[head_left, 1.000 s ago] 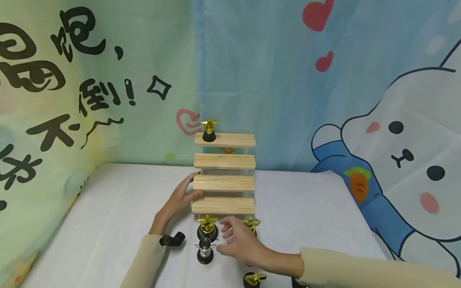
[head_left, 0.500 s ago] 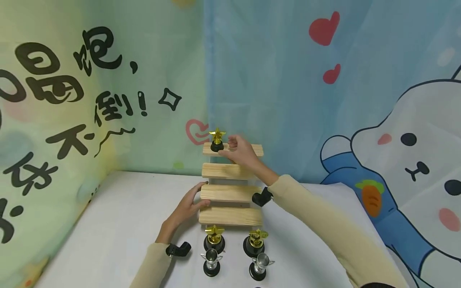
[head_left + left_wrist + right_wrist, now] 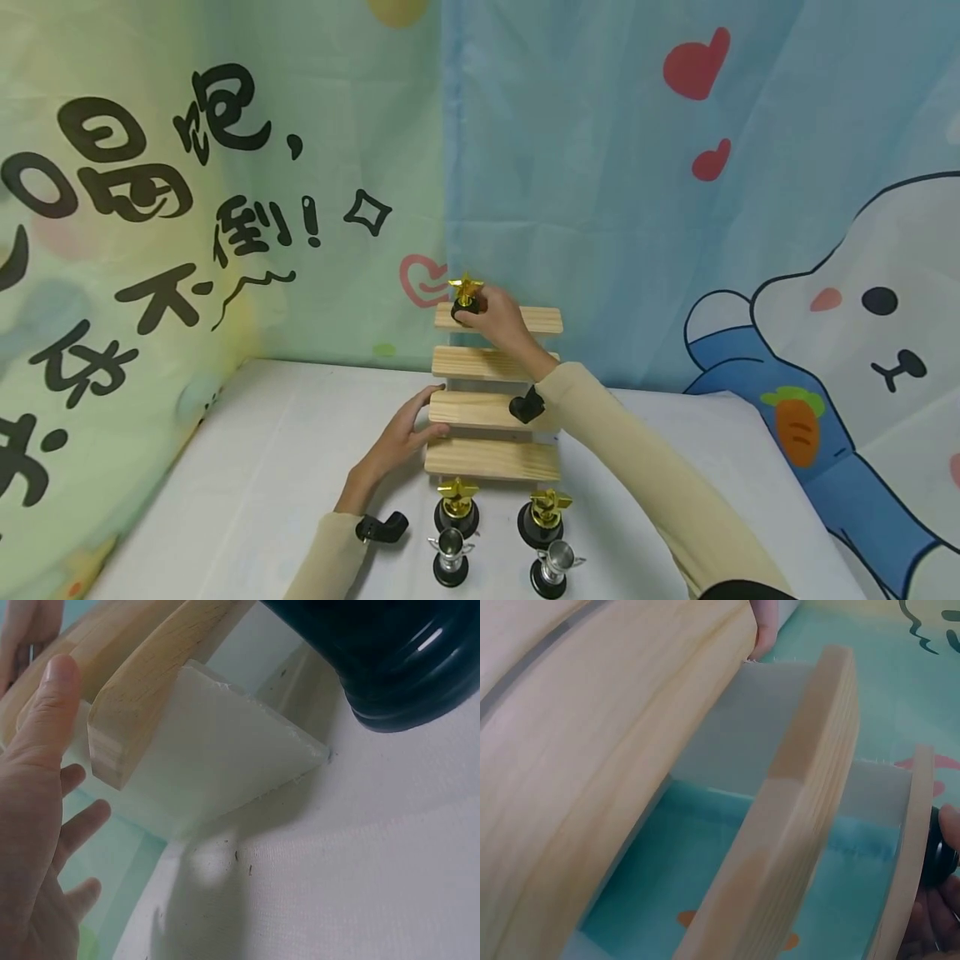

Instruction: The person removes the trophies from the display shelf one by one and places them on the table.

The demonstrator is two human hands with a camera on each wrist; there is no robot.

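A four-tier wooden step rack point(image 3: 491, 460) stands on the table in the head view. At the left end of its top board is a gold star trophy point(image 3: 466, 288) with a black base. My right hand point(image 3: 502, 323) pinches this trophy by the base, also seen at the right edge of the right wrist view as a black base point(image 3: 934, 859) and fingers. My left hand point(image 3: 397, 435) rests against the rack's left side. In the left wrist view its thumb point(image 3: 54, 712) lies along a wooden board, while the other fingers are spread beside the frosted side panel point(image 3: 225, 742).
In front of the rack stand two more gold star trophies, one left point(image 3: 457, 505) and one right point(image 3: 544, 518). Two silver cup trophies point(image 3: 450, 553) stand nearer on the white tabletop point(image 3: 247, 483). A printed cloth backdrop point(image 3: 570, 208) hangs behind.
My right hand has gone from the trophies in front up to the top board and taken hold of the star trophy's base. My left hand stays at the rack's side.
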